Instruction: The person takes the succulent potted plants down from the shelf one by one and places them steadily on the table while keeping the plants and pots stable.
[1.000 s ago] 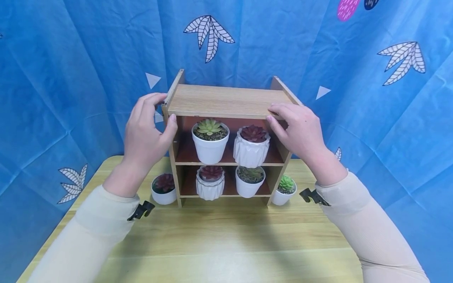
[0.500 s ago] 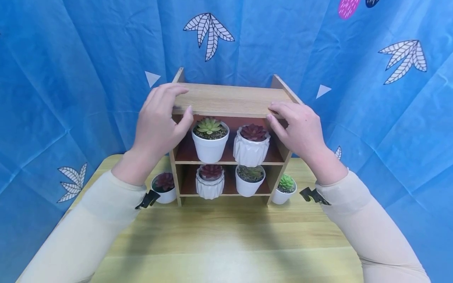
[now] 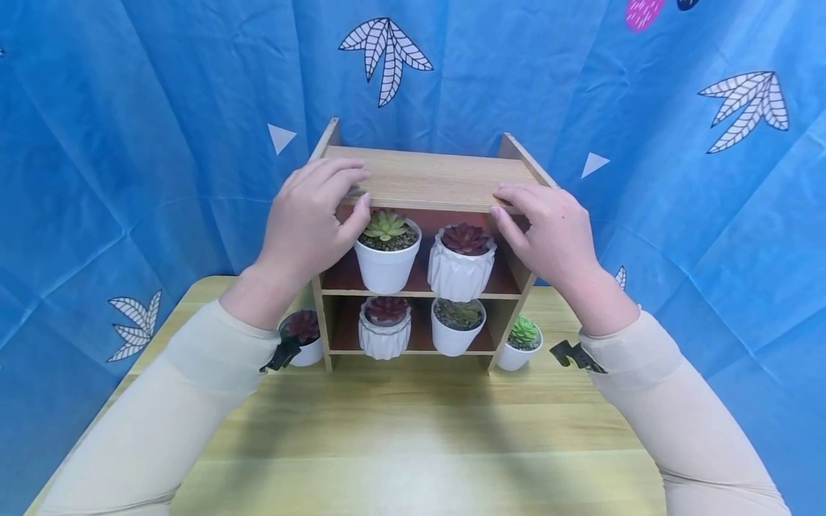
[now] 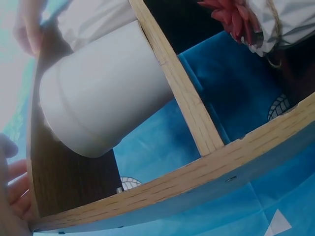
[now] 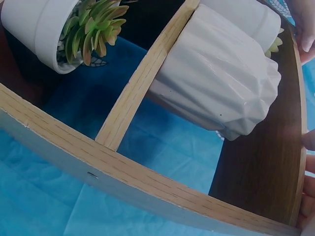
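Observation:
A small wooden shelf (image 3: 439,175) stands on the table with potted succulents on two levels. My left hand (image 3: 310,211) is over the left part of its top board, fingers above and thumb by the front edge. At the right end my right hand (image 3: 548,226) rests its fingertips on the board, thumb against the front edge. Below sit a green succulent in a smooth white pot (image 3: 387,265) and a dark red one in a faceted white pot (image 3: 461,265). The lower level holds a red succulent (image 3: 386,330) and a dark green one (image 3: 458,330), both in white pots.
A dark red potted succulent (image 3: 303,337) stands left of the shelf, partly behind my sleeve. On its right is a bright green one (image 3: 521,344). A blue patterned curtain (image 3: 193,143) hangs behind the wooden table (image 3: 413,430).
My left hand has moved right from the shelf's left upper corner to over the top board. My right hand stays at the right end. The plants keep their places.

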{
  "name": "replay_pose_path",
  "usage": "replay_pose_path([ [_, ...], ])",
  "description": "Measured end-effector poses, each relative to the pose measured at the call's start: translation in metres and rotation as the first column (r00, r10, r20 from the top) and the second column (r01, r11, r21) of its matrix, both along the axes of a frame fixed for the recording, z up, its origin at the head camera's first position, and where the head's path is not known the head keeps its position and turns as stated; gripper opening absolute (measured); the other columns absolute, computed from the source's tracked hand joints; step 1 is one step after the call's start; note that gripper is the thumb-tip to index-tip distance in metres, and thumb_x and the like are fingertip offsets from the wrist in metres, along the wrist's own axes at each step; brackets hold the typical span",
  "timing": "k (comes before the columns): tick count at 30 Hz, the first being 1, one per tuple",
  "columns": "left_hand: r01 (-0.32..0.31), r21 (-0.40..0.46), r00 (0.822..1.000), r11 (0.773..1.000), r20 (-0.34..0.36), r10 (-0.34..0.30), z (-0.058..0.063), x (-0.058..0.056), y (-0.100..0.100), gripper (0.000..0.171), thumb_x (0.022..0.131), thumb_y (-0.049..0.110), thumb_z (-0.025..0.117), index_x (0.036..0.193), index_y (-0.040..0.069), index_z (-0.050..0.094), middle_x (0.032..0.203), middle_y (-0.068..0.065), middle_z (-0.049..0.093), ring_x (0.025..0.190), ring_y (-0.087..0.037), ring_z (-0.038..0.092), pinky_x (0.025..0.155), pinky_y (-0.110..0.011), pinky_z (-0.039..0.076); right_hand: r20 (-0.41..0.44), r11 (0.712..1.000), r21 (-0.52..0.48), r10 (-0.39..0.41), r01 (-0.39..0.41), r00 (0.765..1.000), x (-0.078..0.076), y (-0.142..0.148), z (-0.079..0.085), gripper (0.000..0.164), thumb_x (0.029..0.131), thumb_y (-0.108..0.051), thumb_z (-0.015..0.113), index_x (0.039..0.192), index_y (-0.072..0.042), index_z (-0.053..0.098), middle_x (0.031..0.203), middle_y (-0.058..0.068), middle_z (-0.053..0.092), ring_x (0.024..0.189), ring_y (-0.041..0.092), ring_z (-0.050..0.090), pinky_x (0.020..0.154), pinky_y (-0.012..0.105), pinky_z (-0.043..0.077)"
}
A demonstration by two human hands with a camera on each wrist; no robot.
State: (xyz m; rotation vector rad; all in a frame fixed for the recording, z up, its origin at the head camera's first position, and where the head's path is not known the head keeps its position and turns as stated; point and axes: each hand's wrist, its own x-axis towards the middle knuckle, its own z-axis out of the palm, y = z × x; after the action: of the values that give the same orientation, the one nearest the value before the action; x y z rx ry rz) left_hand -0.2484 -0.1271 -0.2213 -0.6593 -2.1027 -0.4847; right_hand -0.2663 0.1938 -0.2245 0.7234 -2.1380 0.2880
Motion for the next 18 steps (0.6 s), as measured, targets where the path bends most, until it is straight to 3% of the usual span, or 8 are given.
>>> replay_pose_path([
  [9,-0.046,-0.041,0.999,0.998,0.013,0.047,0.0007,-0.0015,0.0015,0.036,0.097,0.028,0.06,0.124,0.007,0.07,0.132,-0.009,0.066,0.127,-0.027,0.058,0.108,-0.045,0.043,-0.002,1.0,-0.005,0.0,0.0,1.0,0.0007,-0.0006,0.0007,0.031,0.096,-0.029,0.067,0.118,-0.008,0.074,0.118,0.01,0.072,0.11,0.032,0.067,0.092,0.052,0.051],
  [18,-0.082,-0.082,0.996,0.993,-0.034,0.079,-0.0011,-0.0044,0.0046,0.035,0.097,0.03,0.059,0.12,0.007,0.072,0.125,-0.009,0.069,0.12,-0.027,0.062,0.101,-0.046,0.048,-0.004,1.0,-0.006,0.001,-0.001,1.0,0.0006,-0.0003,0.0006,0.03,0.096,-0.029,0.066,0.117,-0.008,0.074,0.118,0.01,0.072,0.111,0.032,0.067,0.092,0.052,0.051],
])
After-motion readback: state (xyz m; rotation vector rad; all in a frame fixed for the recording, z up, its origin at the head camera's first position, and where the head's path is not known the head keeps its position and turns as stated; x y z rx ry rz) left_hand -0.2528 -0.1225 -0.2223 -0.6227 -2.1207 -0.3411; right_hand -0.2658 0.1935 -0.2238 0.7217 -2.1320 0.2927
